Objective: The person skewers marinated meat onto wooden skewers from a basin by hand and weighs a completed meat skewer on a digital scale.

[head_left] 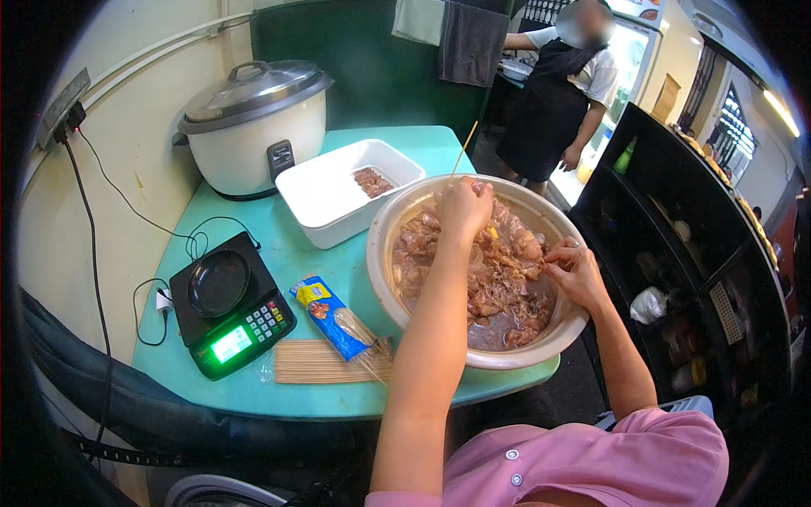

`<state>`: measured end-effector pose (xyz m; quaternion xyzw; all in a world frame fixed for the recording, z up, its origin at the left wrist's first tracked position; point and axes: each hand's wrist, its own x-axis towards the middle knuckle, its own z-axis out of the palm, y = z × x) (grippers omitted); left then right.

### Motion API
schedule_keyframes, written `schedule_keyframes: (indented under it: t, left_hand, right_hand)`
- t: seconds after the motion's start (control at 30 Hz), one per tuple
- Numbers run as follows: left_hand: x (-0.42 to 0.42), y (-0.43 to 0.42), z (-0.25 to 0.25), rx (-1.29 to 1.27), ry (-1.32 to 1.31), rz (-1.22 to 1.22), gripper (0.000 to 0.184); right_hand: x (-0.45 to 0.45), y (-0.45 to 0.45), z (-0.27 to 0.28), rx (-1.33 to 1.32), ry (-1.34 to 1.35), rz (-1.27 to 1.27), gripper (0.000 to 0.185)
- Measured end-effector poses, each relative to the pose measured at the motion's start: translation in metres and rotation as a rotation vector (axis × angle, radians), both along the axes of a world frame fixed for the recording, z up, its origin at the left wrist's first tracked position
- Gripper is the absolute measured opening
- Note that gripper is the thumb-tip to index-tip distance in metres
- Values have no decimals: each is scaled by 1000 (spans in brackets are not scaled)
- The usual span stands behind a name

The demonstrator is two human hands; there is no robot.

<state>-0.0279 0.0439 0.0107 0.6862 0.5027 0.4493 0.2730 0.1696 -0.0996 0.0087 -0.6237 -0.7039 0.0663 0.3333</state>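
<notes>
Handling skewer (463,152), meat (494,275) in basin (486,357); blue packet (331,317), scale display (231,345) unreadable.

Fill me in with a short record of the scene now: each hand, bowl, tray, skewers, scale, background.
Left hand: over the bowl; skewer rises behind it, grip hidden
Right hand: touching meat in the bowl
Bowl: meat with brownish liquid
White tray: small pile of meat pieces, beside bowl
Loose skewers: side by side on table, blue packet partly over them
Scale: display lit green, black dish on top
Background: another person in black apron, standing
</notes>
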Motion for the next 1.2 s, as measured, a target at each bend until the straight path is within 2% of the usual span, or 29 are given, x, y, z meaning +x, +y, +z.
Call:
schedule_keyframes:
  t: [0.83, 1.0, 1.13, 1.2]
  left_hand:
    - [0, 0, -2, 40, -59, 17, 43]
    - [3, 8, -9, 74, 64, 69, 44]
    - [5, 7, -12, 75, -35, 58, 43]
    - [9, 10, -15, 116, 51, 159, 41]
  right_hand:
    - [-5, -2, 7, -38, 23, -34, 16]
    - [-5, -2, 6, -21, 12, -25, 18]
    - [-2, -1, 4, 26, -6, -26, 18]
    - [-1, -1, 4, 38, -20, -25, 18]
